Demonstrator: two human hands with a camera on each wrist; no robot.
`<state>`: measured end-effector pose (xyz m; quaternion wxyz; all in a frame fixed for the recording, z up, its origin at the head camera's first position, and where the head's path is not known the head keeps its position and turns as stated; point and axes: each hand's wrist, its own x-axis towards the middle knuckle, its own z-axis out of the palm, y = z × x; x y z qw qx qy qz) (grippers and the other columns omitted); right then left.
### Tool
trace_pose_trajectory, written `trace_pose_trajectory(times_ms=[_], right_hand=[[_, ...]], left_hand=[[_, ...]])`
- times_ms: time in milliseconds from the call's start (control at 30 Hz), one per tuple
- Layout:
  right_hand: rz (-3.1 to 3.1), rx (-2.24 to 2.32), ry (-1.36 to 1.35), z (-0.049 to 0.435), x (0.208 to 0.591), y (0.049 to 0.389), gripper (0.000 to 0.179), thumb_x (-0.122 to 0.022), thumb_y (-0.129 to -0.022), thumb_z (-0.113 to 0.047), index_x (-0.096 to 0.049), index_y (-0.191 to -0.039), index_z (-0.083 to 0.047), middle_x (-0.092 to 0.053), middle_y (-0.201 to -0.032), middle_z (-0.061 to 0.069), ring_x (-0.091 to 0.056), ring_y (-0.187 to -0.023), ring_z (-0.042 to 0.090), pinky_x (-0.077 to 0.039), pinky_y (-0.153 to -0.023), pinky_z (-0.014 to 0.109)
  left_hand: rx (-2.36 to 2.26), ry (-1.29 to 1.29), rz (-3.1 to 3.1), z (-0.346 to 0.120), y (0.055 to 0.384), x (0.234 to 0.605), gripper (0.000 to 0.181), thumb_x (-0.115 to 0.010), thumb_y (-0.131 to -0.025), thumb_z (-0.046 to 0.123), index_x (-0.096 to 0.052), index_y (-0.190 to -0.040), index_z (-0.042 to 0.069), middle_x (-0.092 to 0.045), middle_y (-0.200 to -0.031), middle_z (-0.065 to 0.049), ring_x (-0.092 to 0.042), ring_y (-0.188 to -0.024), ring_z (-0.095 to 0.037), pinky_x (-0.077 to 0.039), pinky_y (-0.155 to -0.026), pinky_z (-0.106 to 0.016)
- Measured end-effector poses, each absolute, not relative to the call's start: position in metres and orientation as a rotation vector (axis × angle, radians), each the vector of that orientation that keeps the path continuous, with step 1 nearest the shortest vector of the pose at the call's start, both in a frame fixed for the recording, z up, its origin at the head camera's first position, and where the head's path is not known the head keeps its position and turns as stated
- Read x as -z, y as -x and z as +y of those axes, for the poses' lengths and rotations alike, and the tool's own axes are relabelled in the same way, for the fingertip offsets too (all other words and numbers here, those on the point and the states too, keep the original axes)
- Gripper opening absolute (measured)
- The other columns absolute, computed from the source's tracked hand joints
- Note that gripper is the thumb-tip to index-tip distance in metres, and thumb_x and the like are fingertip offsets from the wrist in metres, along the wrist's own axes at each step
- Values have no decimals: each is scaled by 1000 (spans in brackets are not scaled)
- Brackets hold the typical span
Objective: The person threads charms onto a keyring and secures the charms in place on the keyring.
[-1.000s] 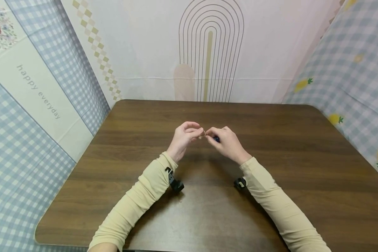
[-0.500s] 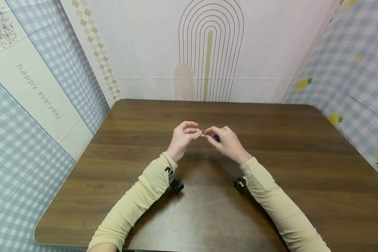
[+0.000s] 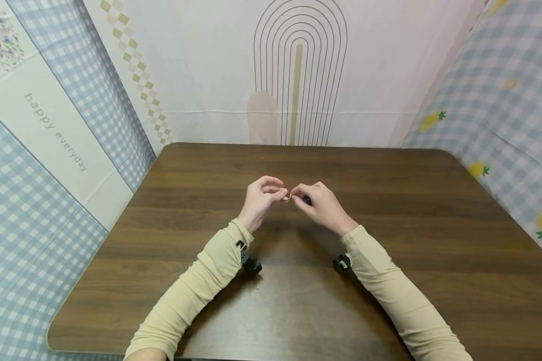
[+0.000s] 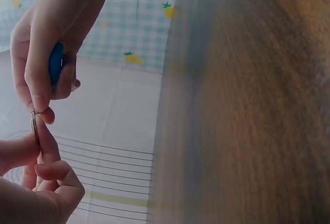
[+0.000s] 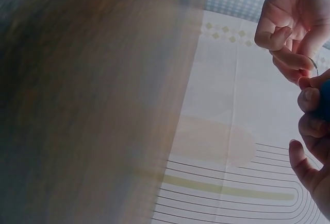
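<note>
Above the middle of the table my two hands nearly meet at a thin metal key ring (image 3: 290, 197). My left hand (image 3: 258, 201) pinches the ring between thumb and forefinger. In the left wrist view the ring (image 4: 34, 126) is seen nearly edge-on. My right hand (image 3: 323, 206) holds a blue rounded object (image 4: 55, 64) in its curled fingers, with thumb and forefinger tips at the ring's near end. What those tips pinch is too small to tell. Most of the blue object (image 5: 324, 103) is hidden by the right fingers.
A brown wooden table (image 3: 198, 311) lies under both hands. Patterned cloths hang behind it and on both sides, the white one (image 3: 208, 60) at the back. Each sleeved forearm bears a black wrist camera, the left camera (image 3: 252, 264) and the right camera (image 3: 342, 262).
The ring has turned between the left fingers, showing as an open circle half a second ago and narrower now. Both hands have shifted only slightly.
</note>
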<state>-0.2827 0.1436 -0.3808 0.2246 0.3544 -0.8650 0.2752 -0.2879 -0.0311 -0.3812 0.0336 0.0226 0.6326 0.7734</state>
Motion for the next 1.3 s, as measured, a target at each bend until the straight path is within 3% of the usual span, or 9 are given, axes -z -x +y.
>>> trace_pose_trajectory(times_ms=[167,233,367,500,600,867,967,1167,1300], right_hand=[[-2410,-764,-970,143,382,283,7,-66,-89,-9,-69,-94,-6,-70,-76,4,-59,-72,21,-46,-78,41],[-2411,-766,-974,143,382,284,8,-66,-90,-9,-69,-95,-5,-71,-77,4,-60,-72,20,-46,-80,41],[-2400,-770,-976,144,382,284,7,-66,-89,-8,-70,-95,-5,-71,-78,4,-60,-71,19,-46,-79,40],[-2389,-778,-954,146,383,285,7,-66,-89,-7,-69,-94,-5,-72,-78,4,-61,-72,20,-45,-76,39],[-2391,-789,-935,146,383,285,6,-66,-89,-8,-69,-93,-5,-72,-77,5,-61,-71,21,-44,-75,39],[-2403,-863,-877,147,383,288,6,-65,-90,-7,-68,-93,-2,-72,-74,5,-62,-66,18,-43,-73,37],[-2395,-879,-885,147,383,289,8,-66,-90,-8,-68,-96,-3,-73,-76,5,-64,-68,19,-42,-72,37],[-2371,-837,-906,146,383,289,9,-66,-89,-8,-70,-96,-5,-74,-81,5,-63,-71,21,-44,-73,39],[-2381,-818,-912,146,384,288,7,-66,-89,-8,-69,-94,-5,-72,-79,5,-62,-71,20,-45,-75,39]], left_hand=[[-2331,-84,1997,-33,287,381,27,-68,-87,0,-58,-109,-10,-67,-72,5,-66,-68,-7,-53,-80,-37],[-2308,-89,2016,-34,288,380,25,-69,-87,2,-59,-108,-8,-67,-74,5,-66,-70,-8,-53,-84,-40],[-2225,-119,2067,-35,289,381,25,-69,-87,4,-60,-109,-4,-67,-80,4,-67,-85,-23,-46,-97,-53],[-2167,-163,2080,-35,289,379,24,-68,-88,4,-59,-110,-3,-65,-79,5,-64,-84,-20,-41,-102,-56],[-2146,-185,2068,-35,288,378,25,-65,-90,3,-57,-113,-4,-63,-77,7,-61,-75,-7,-44,-97,-51],[-2213,-178,1998,-35,289,380,32,-64,-88,-3,-57,-119,-7,-65,-80,6,-64,-73,-6,-48,-71,-26],[-2277,-148,1971,-35,290,381,32,-64,-88,-4,-59,-118,-11,-67,-78,7,-65,-72,-4,-51,-75,-26],[-2324,-159,1940,-35,291,382,24,-62,-88,-6,-62,-111,-14,-68,-73,6,-67,-72,-5,-47,-100,-50],[-2296,-164,1922,-36,291,381,18,-62,-90,-1,-62,-108,-6,-68,-74,7,-66,-74,-6,-49,-94,-44]])
